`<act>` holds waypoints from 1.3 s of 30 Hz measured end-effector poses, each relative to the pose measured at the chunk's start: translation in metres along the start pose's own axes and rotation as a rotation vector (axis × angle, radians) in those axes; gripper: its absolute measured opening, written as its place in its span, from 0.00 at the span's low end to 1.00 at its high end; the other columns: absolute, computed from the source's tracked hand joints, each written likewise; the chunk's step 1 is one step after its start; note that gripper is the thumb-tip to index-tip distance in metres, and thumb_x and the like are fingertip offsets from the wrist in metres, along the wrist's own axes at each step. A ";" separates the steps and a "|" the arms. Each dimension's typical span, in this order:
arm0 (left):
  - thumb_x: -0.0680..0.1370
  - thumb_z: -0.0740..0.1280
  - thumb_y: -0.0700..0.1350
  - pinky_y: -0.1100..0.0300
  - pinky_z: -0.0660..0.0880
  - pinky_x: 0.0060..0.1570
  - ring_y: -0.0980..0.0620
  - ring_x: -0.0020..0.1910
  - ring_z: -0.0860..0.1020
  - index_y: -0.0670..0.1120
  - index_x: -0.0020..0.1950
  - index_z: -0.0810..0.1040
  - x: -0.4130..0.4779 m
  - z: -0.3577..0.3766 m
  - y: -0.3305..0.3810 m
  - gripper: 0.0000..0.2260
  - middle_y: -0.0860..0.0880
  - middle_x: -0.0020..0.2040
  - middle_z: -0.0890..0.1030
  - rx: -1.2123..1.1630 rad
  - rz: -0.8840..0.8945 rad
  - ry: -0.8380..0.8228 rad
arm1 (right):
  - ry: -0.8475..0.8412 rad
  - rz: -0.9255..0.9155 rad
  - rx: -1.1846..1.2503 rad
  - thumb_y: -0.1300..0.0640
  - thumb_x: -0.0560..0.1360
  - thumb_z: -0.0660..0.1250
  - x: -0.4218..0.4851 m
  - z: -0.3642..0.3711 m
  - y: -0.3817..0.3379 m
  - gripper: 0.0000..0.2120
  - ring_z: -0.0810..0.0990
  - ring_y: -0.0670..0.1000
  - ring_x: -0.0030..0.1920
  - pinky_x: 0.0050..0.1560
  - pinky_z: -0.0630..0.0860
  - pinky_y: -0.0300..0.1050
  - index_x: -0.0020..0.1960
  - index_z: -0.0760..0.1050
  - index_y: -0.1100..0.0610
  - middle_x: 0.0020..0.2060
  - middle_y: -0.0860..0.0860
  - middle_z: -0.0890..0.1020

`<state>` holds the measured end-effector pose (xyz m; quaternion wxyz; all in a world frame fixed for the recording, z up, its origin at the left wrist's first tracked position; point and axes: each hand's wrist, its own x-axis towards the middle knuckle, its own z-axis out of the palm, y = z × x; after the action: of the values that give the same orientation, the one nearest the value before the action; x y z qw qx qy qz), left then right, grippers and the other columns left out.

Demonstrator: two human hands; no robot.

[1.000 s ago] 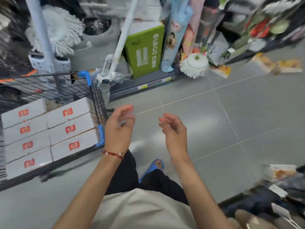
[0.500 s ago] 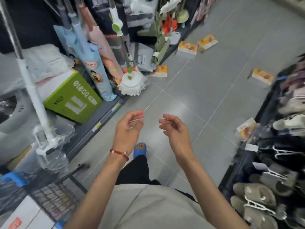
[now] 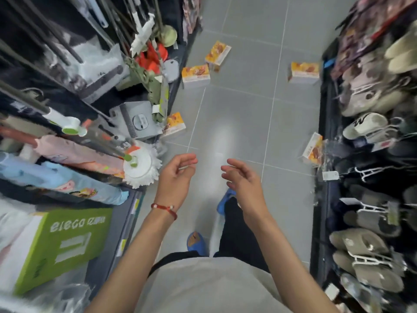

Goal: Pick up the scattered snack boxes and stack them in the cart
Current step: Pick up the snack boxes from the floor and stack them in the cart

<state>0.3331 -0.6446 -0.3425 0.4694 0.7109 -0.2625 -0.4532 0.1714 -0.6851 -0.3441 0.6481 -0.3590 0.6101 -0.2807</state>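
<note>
Boxes scattered on grey tile floor: three far, one left at shelf foot, one right against slipper rack. Left hand, right hand: released, loosely curled, empty, near. Mops on left.

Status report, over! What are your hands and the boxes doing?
Left hand, right hand open, empty. Five snack boxes on floor ahead. Cart out of view.

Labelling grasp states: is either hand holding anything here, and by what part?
Nothing held. Left hand and right hand are loosely curled, empty; snack boxes lie on the floor.
</note>
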 end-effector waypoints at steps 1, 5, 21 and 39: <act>0.79 0.66 0.33 0.70 0.75 0.50 0.68 0.48 0.80 0.49 0.56 0.80 0.018 0.008 0.007 0.12 0.52 0.54 0.84 0.015 -0.007 -0.013 | 0.006 0.005 0.011 0.63 0.82 0.64 0.018 0.000 -0.010 0.12 0.85 0.50 0.55 0.60 0.77 0.45 0.64 0.79 0.55 0.55 0.51 0.86; 0.79 0.64 0.31 0.64 0.74 0.54 0.62 0.51 0.80 0.48 0.56 0.79 0.095 0.047 0.044 0.13 0.50 0.54 0.83 0.026 -0.025 -0.002 | 0.009 0.019 0.032 0.62 0.81 0.67 0.099 -0.007 -0.062 0.11 0.85 0.52 0.56 0.62 0.78 0.47 0.62 0.80 0.54 0.55 0.53 0.87; 0.79 0.64 0.34 0.54 0.75 0.59 0.52 0.57 0.80 0.49 0.57 0.81 0.386 0.140 0.180 0.13 0.51 0.56 0.84 -0.074 -0.199 0.099 | -0.106 0.120 -0.073 0.60 0.82 0.66 0.382 -0.012 -0.267 0.09 0.84 0.53 0.57 0.62 0.77 0.47 0.59 0.80 0.52 0.57 0.55 0.86; 0.79 0.67 0.39 0.55 0.75 0.55 0.51 0.52 0.80 0.51 0.51 0.81 0.750 0.178 0.247 0.08 0.52 0.50 0.84 -0.025 -0.457 0.168 | -0.085 0.332 -0.040 0.56 0.81 0.68 0.723 0.078 -0.411 0.10 0.84 0.50 0.56 0.63 0.77 0.47 0.62 0.81 0.53 0.57 0.51 0.86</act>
<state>0.5262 -1.4241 -0.4437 0.3837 0.7810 -0.0493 -0.4903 0.3504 -1.4955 -0.4380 0.7037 -0.2774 0.6384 -0.1421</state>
